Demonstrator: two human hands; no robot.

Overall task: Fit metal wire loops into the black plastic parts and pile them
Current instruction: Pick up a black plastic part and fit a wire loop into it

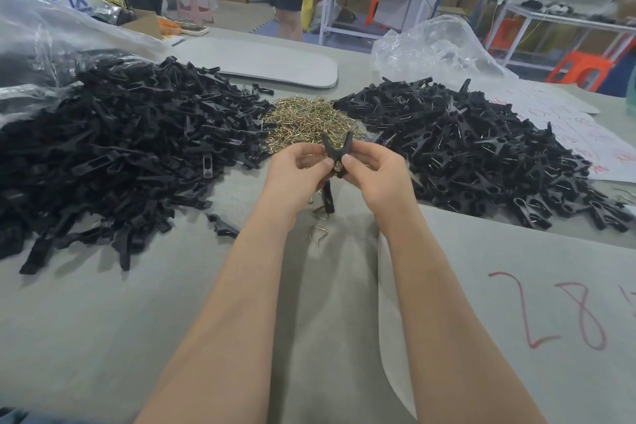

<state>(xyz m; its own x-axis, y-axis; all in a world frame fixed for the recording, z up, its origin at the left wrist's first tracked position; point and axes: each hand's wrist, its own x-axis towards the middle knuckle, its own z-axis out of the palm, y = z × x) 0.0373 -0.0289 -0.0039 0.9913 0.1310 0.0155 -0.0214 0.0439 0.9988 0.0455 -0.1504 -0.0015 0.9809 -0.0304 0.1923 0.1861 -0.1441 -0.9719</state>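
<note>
My left hand [298, 165] and my right hand [370, 165] together hold a black plastic clip [337, 151] above the table, its two arms spread in a V pointing away from me. A metal wire loop glints between my thumbs at its lower end. A large heap of loose black plastic parts [120, 148] lies to the left. Behind my hands sits a mound of brass-coloured wire loops [306, 120]. On the right a pile of black clips with wire fitted [481, 148] spreads out. Under my hands lie another black part [328, 198] and two loose wire loops [318, 232].
The grey table [137, 320] has a grey sheet with red writing [550, 313] at the right. Clear plastic bags lie at the far left [51, 31] and far right [437, 45]. A grey board [268, 60] rests behind the piles. Two people stand beyond the table.
</note>
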